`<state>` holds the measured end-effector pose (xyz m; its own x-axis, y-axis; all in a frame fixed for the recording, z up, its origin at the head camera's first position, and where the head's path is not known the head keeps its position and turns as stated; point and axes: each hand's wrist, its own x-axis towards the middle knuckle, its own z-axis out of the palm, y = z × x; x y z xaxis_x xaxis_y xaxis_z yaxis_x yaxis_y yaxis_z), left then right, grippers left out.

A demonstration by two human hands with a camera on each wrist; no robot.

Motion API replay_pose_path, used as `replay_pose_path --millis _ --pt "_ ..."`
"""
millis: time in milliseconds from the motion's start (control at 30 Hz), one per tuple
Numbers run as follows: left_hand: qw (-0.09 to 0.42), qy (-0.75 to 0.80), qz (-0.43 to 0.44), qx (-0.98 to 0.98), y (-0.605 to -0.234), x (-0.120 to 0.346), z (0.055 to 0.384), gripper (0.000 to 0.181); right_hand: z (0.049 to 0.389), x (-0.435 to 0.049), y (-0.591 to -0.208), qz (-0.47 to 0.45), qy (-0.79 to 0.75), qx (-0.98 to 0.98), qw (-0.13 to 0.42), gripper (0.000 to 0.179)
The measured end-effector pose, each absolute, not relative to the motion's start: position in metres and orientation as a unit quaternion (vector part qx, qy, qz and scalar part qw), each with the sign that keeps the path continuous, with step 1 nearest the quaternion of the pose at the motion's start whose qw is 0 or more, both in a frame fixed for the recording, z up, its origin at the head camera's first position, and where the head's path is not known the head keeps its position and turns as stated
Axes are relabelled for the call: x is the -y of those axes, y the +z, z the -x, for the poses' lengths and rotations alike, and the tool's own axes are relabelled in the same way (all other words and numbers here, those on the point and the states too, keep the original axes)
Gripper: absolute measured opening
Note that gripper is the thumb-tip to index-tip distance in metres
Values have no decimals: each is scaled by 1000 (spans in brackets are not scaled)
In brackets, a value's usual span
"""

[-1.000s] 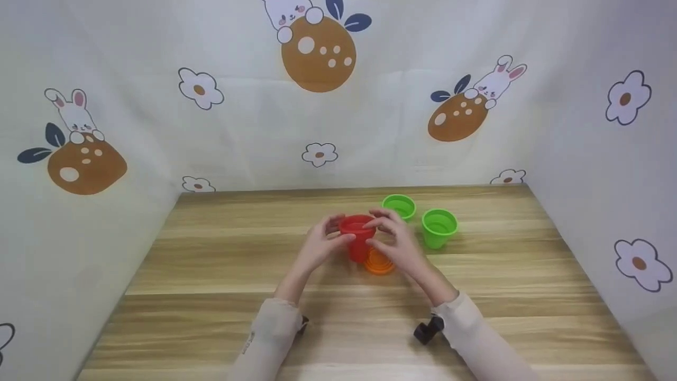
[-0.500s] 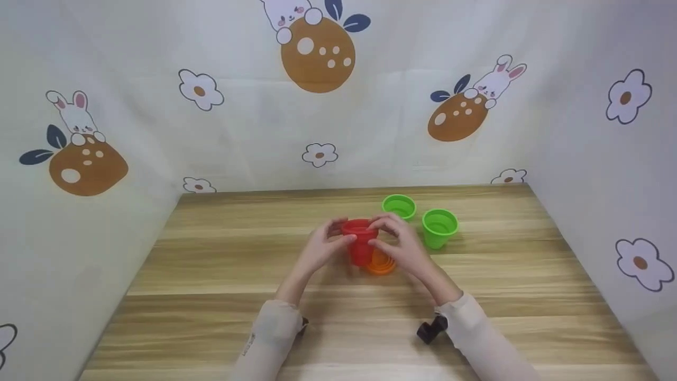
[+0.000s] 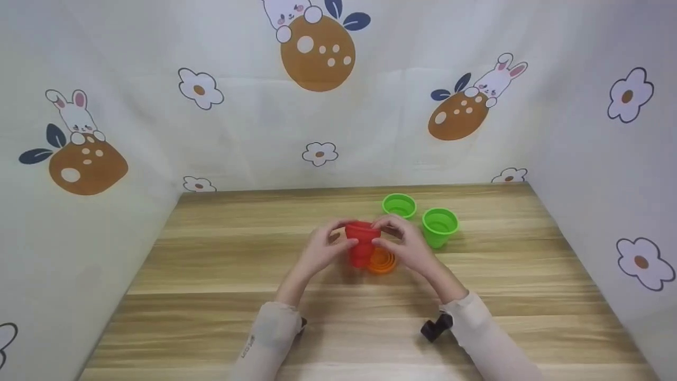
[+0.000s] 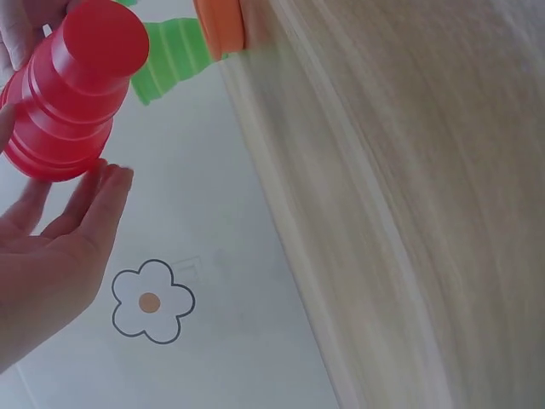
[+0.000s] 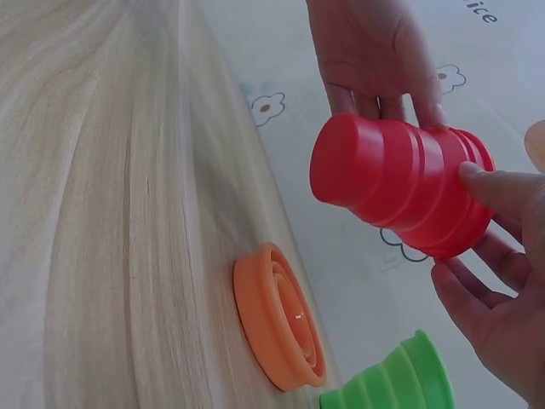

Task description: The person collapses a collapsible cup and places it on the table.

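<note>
A red collapsible cup, stretched to full height with stepped rings down its side, is held between both hands above the table. The left hand grips its rim side from the left, thumb on the near wall and fingers behind. From the right, the right hand pinches the rim, thumb in front. In the right wrist view the cup's base hangs off the tabletop. An orange collapsible cup, folded into a flat ring, lies on the table just beneath and right of the red one.
Two green collapsible cups stand upright behind the right hand: one extended cup to the right, another green cup farther back, partly hidden by the hand. A patterned cloth rises at the table's back edge.
Both hands have brought the red cup slightly nearer and to the right. Its side now shows more distinct steps. The green and orange cups have stayed in place.
</note>
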<state>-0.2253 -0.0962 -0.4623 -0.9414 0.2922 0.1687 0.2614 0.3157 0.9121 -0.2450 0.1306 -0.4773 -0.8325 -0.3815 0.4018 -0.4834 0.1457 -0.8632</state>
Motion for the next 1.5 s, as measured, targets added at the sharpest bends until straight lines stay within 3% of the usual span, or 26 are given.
replay_pose_path --millis 367,700,1500 --pt "-39 522 -235 -819 -455 91 221 27 242 -132 -475 -280 624 729 -21 29" --pt "-36 547 -234 -803 -456 89 220 25 241 -132 -478 -280 623 730 -34 35" --pt "-35 531 -220 -818 -458 84 221 27 238 -130 -478 -260 592 762 28 31"
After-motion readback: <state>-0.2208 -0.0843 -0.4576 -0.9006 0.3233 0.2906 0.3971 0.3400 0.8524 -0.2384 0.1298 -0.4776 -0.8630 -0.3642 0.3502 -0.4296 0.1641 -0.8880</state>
